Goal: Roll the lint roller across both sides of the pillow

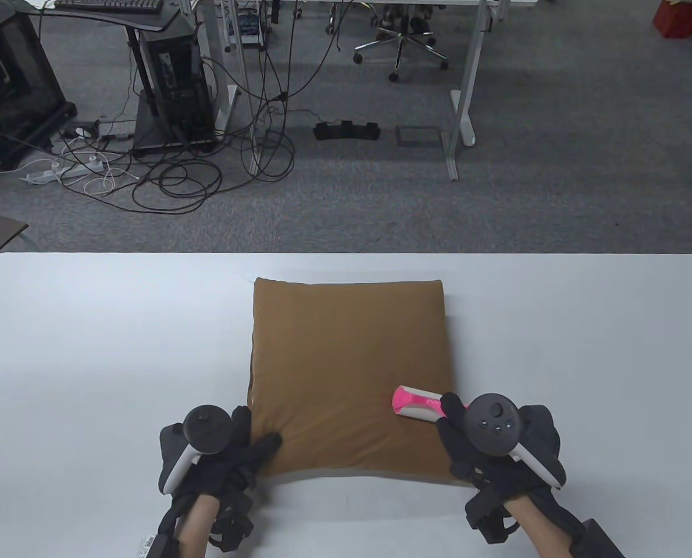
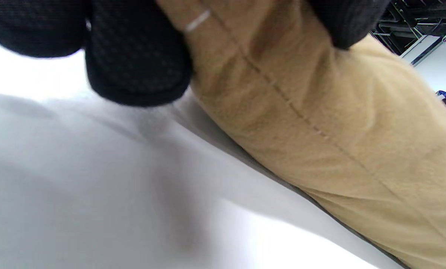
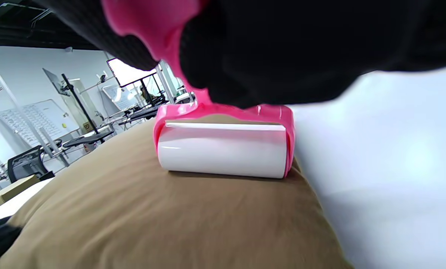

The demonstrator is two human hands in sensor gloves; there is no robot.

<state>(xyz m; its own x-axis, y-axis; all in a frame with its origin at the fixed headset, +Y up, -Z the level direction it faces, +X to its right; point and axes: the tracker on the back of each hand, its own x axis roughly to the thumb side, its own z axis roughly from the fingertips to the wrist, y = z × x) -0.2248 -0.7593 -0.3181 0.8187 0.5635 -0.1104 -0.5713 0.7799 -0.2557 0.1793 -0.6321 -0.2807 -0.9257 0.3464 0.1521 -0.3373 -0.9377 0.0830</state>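
A brown square pillow [image 1: 346, 372] lies flat on the white table [image 1: 90, 349]. My right hand [image 1: 468, 436] grips the pink handle of a lint roller [image 1: 417, 403], whose white roll [image 3: 223, 151] rests on the pillow's near right part [image 3: 170, 216]. My left hand [image 1: 247, 447] rests on the pillow's near left corner, fingers pressing on the fabric. In the left wrist view the gloved fingers [image 2: 137, 56] sit at the pillow's seamed edge [image 2: 320, 123].
The table's far edge [image 1: 346, 254] runs across the middle of the table view. Beyond it are grey carpet, tangled cables [image 1: 171, 174], a computer tower [image 1: 174, 87] and desk legs [image 1: 459, 110].
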